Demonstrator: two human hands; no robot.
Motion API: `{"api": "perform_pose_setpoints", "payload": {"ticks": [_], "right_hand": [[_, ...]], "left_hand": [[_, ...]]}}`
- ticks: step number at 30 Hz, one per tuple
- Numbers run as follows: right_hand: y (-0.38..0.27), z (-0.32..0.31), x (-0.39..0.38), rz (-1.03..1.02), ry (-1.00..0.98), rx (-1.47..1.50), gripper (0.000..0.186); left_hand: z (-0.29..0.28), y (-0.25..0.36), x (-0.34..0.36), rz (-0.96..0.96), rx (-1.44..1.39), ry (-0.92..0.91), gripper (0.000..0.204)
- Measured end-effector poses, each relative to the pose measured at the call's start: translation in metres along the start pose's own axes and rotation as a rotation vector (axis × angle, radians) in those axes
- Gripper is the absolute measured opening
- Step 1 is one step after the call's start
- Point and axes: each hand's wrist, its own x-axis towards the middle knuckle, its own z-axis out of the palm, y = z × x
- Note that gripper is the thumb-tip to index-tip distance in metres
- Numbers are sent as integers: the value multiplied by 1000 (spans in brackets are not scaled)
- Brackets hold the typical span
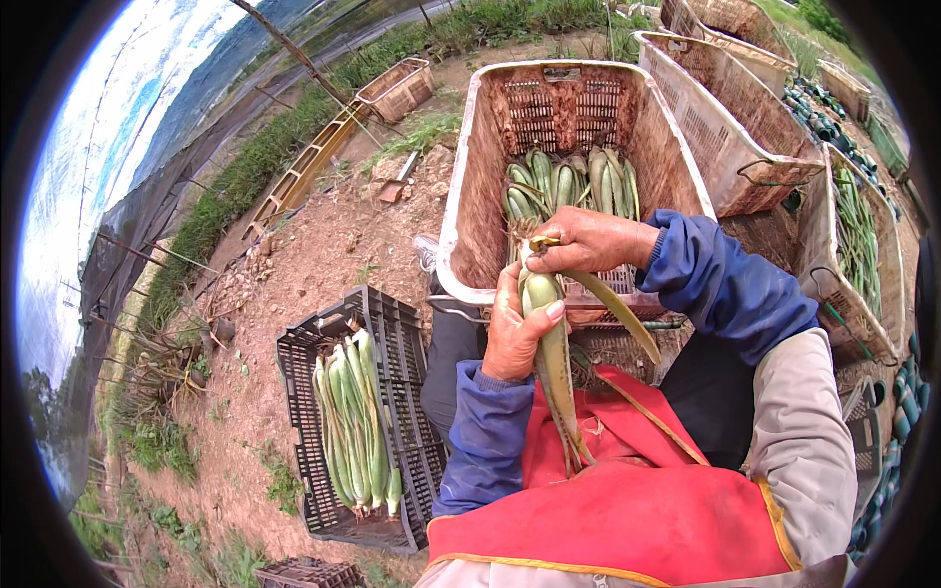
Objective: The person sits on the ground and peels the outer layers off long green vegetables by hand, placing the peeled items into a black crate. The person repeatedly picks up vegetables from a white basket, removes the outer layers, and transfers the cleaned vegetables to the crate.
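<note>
My left hand (514, 331) is wrapped round an aloe-like plant (557, 367), thumb lying across its thick green leaves. The plant's pale base points away from me and its tapering tips hang toward my lap. My right hand (586, 240) is closed at the base, pinching a yellowish-green strap leaf (618, 312) that sticks out to the right of the plant. Its fingertips are partly hidden. Just beyond both hands, similar thick-leaved plants (569, 186) lie in a large, dirt-stained white crate (453, 225). A loose narrow leaf (652, 414) rests across my red apron (608, 519).
At my left, a black slatted crate (417, 412) holds several long green stalks (355, 421). More stained crates (725, 127) stand at the right; one holds thin green leaves (855, 235). A yellow ladder-like frame (304, 174) lies on bare soil (245, 363).
</note>
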Motion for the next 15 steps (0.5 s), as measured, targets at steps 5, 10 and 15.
{"api": "perform_pose_setpoints", "payload": {"ticks": [5, 10, 15], "right_hand": [[4, 5, -2, -26, 40, 76, 35], [0, 4, -2, 61, 34, 163, 33], [5, -3, -2, 46, 197, 28, 20]], "left_hand": [[-8, -3, 1, -44, -280, -135, 70], [-16, -10, 8, -47, -474, -192, 66], [-17, -11, 11, -27, -235, -88, 57]]}}
